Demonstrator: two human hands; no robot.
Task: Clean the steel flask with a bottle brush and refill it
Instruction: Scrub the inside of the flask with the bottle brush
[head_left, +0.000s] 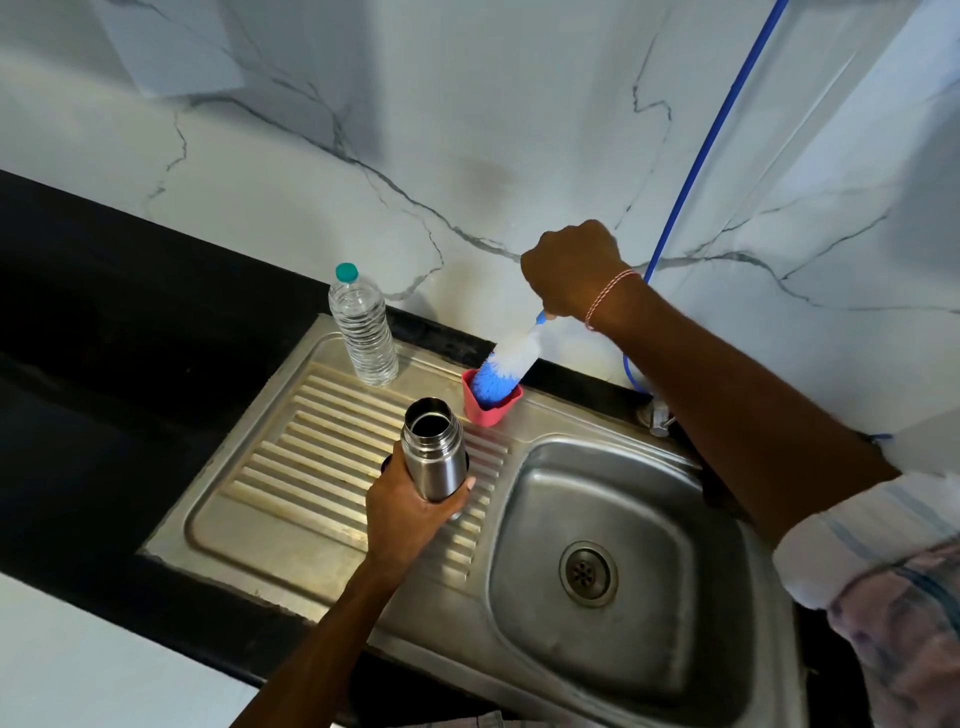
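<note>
Over the drainboard (291, 467), my left hand (410, 512) grips the open steel flask (434, 452) low on its rigid, likely slippery body. My right hand (571, 270) clenches the bottle brush (511, 358) handle, soft bristles in the red cup (485, 414).

No writing, brand, number or sign can be read anywhere in view; the steel flask (435, 452), the water bottle (362, 332), the bottle brush (506, 366), the red cup (485, 413) and the sink (675, 597) show no legible marking
</note>
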